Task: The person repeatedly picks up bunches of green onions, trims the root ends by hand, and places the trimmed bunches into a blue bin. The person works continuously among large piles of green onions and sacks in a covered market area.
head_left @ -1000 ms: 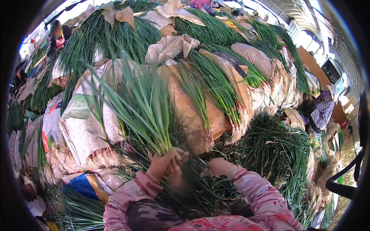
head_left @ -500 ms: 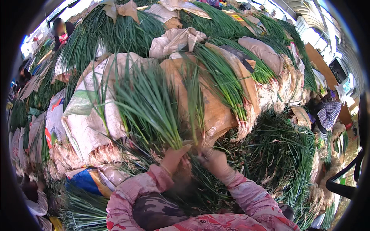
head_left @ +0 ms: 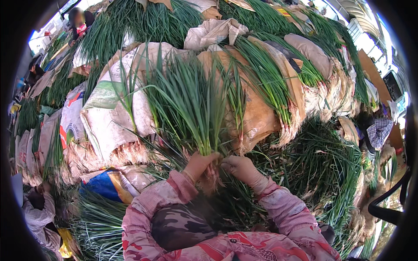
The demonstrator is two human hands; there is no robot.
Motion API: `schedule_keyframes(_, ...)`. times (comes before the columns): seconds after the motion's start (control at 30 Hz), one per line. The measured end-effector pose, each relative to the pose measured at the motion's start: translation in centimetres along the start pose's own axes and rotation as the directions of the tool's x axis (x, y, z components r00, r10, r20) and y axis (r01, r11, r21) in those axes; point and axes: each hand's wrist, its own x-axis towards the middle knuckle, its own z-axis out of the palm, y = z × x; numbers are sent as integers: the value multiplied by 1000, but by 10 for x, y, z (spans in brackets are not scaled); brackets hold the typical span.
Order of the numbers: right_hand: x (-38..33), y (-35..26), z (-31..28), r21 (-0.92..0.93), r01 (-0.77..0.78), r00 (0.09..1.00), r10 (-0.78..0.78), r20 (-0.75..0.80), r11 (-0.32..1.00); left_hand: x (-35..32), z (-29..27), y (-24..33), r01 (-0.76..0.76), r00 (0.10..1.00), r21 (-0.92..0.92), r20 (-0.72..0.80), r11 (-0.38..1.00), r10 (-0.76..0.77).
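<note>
Bunching step: left hand (head_left: 199,164) clamped round upright green onion bunch (head_left: 191,104) near its roots; right hand (head_left: 240,168) fingers together, pinching stray stalks just beside. Next likely calls for tidying roots.

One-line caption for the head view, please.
Left hand grips an upright bunch of green onions; right hand touches its base.

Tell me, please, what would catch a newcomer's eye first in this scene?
Dead centre, the left hand grips an upright bunch of green onions by its base, the right hand touching beside it. Behind, sack-wrapped bundles of the same greens pile high; loose greens spread at right.
</note>
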Motion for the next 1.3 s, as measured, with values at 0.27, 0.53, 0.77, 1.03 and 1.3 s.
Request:
schedule_keyframes(0.27,40,-14,11,-156,-29,993,11,-117,987,-6,-17,12,-6,1000,-47,1,999,6)
schedule_keyframes(0.53,52,76,35,544,-309,797,525,-300,780,-4,-29,-8,71,974,-306,225,949,0)
schedule_keyframes(0.77,60,-21,20,951,-251,808,580,102,183,-3,-28,-13,19,960,-203,278,979,40)
schedule_keyframes(1.03,24,-29,-14,830,156,719,514,-468,536,-16,-16,6,-290,957,-312,-109,905,269)
schedule_keyframes(1.3,-16,93,4,-92,-364,929,354,-111,927,-4,-11,17,-227,959,-283,100,932,264)
